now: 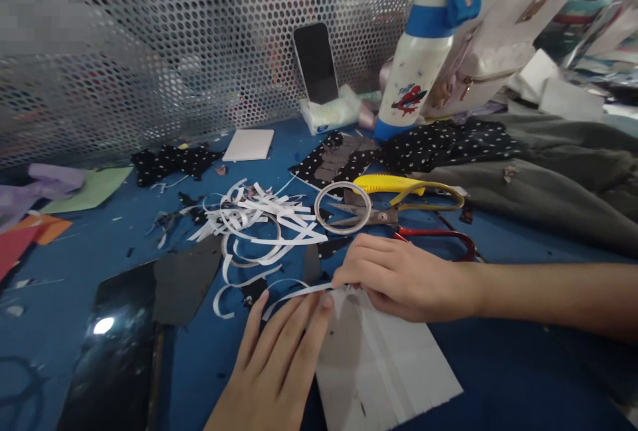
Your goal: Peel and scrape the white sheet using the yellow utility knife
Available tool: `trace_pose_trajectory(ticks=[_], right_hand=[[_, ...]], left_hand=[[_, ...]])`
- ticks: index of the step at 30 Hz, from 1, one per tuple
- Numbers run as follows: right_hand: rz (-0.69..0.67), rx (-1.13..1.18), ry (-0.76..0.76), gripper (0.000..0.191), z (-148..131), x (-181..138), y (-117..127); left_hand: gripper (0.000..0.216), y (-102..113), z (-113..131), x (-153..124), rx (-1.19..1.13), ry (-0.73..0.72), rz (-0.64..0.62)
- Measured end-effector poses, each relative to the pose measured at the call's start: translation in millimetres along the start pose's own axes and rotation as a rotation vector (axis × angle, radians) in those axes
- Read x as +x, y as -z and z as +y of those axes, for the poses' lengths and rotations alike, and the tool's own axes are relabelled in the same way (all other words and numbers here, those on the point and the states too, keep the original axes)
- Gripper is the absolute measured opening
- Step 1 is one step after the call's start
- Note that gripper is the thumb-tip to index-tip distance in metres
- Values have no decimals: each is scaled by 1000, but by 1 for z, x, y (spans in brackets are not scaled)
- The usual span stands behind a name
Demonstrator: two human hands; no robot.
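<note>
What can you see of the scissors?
The scissors lie partly open on the blue table, just beyond the right hand. One handle is yellow, the other red; the blades look like dull metal, join at a pivot and point left. A pale ring lies over them; whether the hand touches the red handle is unclear.

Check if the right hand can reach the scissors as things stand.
Probably yes: the red handle of the scissors lies beside the right hand, with nothing visible between. A ring over the blades leaves that handle free, but the hand appears to pinch a white strip.
</note>
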State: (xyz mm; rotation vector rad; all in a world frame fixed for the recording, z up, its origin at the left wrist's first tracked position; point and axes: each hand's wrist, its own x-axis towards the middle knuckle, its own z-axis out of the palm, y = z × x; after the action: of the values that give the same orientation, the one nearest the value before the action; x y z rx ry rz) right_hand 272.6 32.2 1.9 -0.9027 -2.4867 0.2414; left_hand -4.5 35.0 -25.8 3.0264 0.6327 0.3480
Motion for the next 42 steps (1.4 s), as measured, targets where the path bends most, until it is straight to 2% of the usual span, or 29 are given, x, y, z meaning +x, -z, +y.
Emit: trace_pose_trajectory(ticks=[5,10,14,26,42], right_hand=[[8,22,-18,32,0,0,0],[-3,44,-30,30,-1,-1,1],[-2,36,-31,30,-1,-2,0],[5,7,8,29,-2,-1,0],[-2,17,-17,27,-4,-2,2]], left_hand=[[92,-4,4,-2,-38,30,4],[104,7,2,2,-32,-10,-25],[106,13,2,5,-43,-7,-30],[109,11,4,3,-146,24,-49],[108,15,7,4,-145,39,-60]])
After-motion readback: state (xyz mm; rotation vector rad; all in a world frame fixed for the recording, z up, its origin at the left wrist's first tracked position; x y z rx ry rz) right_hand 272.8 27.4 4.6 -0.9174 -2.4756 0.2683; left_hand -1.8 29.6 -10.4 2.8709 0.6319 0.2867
